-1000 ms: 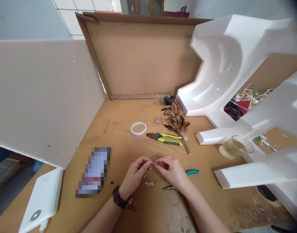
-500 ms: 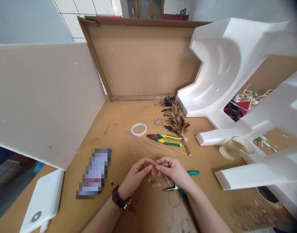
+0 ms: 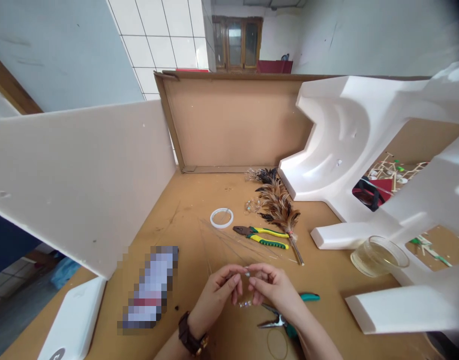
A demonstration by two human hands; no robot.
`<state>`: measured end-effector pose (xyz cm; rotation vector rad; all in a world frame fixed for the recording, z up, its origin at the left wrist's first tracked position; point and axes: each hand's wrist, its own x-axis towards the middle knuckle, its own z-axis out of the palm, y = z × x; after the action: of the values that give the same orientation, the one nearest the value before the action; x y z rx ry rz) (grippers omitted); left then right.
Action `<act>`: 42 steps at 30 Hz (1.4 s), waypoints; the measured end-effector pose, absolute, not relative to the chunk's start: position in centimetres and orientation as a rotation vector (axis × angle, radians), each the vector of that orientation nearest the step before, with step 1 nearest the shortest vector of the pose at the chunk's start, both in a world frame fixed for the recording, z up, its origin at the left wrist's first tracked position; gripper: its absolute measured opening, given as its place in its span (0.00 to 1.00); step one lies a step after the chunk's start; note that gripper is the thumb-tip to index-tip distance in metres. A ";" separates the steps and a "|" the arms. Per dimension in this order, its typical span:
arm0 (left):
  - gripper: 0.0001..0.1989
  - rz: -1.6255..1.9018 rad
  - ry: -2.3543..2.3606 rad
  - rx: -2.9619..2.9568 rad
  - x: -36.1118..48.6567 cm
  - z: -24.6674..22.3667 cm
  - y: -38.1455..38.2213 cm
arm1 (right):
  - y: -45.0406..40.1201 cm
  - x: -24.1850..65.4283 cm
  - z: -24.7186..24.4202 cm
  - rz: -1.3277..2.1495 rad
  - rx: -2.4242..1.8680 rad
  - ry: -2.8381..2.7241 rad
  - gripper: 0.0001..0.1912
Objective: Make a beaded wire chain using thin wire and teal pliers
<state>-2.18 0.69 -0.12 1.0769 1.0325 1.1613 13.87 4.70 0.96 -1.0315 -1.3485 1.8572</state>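
Note:
My left hand [image 3: 220, 291] and my right hand [image 3: 272, 286] face each other low in the middle, thumbs and forefingers pinched. Between them they hold a thin wire loop with clear beads [image 3: 245, 304] hanging at its bottom; a small pale bead shows near the fingertips. Partly under my right wrist lie teal-handled needle-nose pliers [image 3: 271, 323], jaws pointing left. A bare wire ring [image 3: 277, 344] rests just below them. Beyond my hands are loose straight wires [image 3: 233, 245] and green-and-yellow combination pliers [image 3: 262, 237].
A white ring-shaped roll [image 3: 221, 218], a feather duster [image 3: 277, 205] and beaded wire pieces [image 3: 253, 205] lie farther back. Left are a blurred-out phone [image 3: 150, 290] and a white box-like device [image 3: 73, 317]. White foam [image 3: 334, 145] and a cup of liquid [image 3: 377, 257] stand right. Cardboard [image 3: 237, 120] closes the back.
The camera has tilted up, so everything sits lower in view. My fingertips have parted slightly at the top of the loop, and both hands still hold it.

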 end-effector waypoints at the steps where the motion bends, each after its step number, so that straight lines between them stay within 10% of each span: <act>1: 0.13 1.172 1.039 1.070 -2.1 -0.2 0.7 | 4.7 13.8 0.9 1.840 -1.034 -1.362 0.24; 42: 0.13 1.070 0.998 0.983 -2.7 0.7 0.3 | 4.8 15.6 1.8 1.875 -1.059 -1.646 0.17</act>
<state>-2.65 0.26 0.73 0.9827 0.9981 1.0702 15.61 4.77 1.81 -1.0591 -1.6458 1.8754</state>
